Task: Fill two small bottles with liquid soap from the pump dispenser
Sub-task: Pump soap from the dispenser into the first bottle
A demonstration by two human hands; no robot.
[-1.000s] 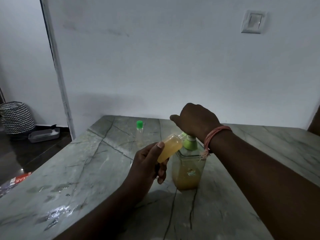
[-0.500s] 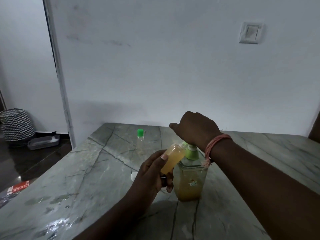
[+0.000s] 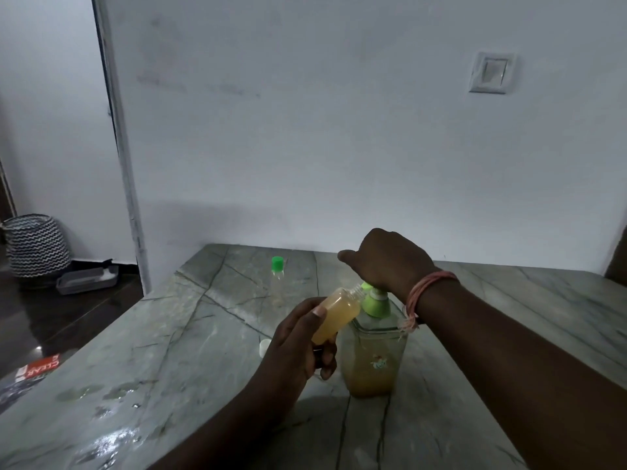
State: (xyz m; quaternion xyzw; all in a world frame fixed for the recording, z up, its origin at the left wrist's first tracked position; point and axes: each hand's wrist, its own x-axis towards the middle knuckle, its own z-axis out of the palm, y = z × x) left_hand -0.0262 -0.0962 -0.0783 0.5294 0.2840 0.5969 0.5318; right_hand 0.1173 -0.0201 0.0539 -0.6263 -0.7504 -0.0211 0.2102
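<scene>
One small bottle, nearly full, is gripped tilted in the left hand at the pump dispenser spout, pressed by the right hand; a capped bottle, contents unclear, stands behind on the table.

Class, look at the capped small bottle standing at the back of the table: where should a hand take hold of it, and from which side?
Grip the capped bottle round its clear body below the green cap, probably from the near left. It stands upright and apart, while the pump dispenser and both hands crowd the right.
</scene>
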